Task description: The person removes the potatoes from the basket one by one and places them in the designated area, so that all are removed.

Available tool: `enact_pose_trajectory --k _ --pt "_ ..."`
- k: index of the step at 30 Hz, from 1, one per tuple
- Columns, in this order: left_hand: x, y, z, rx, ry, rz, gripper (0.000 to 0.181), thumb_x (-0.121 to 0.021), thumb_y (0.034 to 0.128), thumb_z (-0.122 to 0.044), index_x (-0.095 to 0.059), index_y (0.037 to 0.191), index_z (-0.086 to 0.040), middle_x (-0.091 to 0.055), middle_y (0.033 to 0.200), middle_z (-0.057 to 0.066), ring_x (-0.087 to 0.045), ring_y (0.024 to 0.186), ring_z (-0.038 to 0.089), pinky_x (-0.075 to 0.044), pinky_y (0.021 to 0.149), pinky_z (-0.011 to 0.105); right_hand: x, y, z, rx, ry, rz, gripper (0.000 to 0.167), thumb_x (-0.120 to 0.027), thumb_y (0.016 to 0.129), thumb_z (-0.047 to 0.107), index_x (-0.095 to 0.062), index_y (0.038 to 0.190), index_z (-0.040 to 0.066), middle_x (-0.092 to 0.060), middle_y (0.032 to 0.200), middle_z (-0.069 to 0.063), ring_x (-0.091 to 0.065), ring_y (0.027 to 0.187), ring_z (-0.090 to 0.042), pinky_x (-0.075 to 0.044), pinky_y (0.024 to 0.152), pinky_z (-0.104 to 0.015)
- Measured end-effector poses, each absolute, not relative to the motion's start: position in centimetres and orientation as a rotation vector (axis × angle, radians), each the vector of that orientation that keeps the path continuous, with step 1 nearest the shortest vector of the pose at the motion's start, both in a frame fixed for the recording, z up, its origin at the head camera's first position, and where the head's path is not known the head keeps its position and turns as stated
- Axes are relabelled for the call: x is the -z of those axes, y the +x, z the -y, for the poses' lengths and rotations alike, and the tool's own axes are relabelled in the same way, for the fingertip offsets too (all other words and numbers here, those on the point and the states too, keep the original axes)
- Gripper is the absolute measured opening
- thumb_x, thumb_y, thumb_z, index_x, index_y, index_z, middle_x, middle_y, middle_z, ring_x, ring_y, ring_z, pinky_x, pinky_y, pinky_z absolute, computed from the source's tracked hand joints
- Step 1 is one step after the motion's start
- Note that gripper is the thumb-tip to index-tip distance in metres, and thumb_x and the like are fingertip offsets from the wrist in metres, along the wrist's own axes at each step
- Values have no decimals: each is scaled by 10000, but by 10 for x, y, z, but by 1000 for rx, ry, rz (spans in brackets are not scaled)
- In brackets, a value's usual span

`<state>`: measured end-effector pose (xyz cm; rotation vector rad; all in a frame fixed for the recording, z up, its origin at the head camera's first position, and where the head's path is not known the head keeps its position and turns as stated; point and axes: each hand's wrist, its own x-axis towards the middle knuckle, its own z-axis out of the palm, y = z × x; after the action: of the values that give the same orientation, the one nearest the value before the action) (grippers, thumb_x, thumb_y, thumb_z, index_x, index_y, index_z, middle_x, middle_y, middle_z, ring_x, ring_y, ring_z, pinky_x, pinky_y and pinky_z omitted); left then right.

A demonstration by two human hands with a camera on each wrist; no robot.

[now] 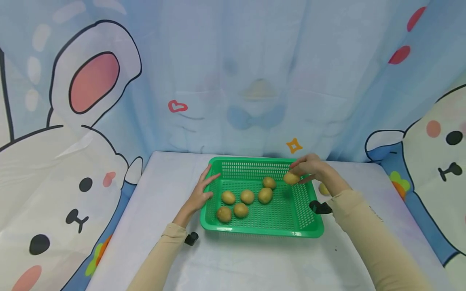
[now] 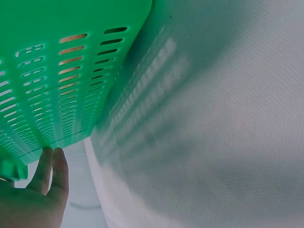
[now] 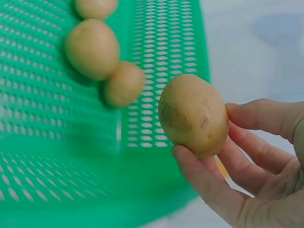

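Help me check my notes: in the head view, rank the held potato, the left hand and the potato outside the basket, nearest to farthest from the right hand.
1. Held potato: in the right hand.
2. Outside potato: right of the basket.
3. Left hand: at the basket's left rim.

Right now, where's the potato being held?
In the head view, the potato is in the right hand, near the far right corner of the green plastic basket, right of the potatoes inside.
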<state>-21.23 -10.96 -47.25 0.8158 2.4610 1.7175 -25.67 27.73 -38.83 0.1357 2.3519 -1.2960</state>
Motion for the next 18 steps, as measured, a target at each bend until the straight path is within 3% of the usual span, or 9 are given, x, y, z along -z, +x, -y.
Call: enact_pose_trajectory --k 11,18 --pt "474 -213 108 -1756 812 -2452 685 -442 713 133 -435 1398 149 -35 1598 309 -14 1466 488 -150 1087 693 372 -252 -338 1291 221 -2413 475 -577 970 158 -507 1349 -120 -457 1344 -302 -543 1118 -382 -561 825 -425" --pt "474 -213 109 -1749 823 -2449 683 -444 728 140 -429 1411 135 -28 1601 304 -13 1467 483 -156 1080 698 389 -244 -381 1283 353 -2376 457 -545 991 160 -509 1336 -138 -567 1241 -240 -517 1190 -429 -546 856 -450"
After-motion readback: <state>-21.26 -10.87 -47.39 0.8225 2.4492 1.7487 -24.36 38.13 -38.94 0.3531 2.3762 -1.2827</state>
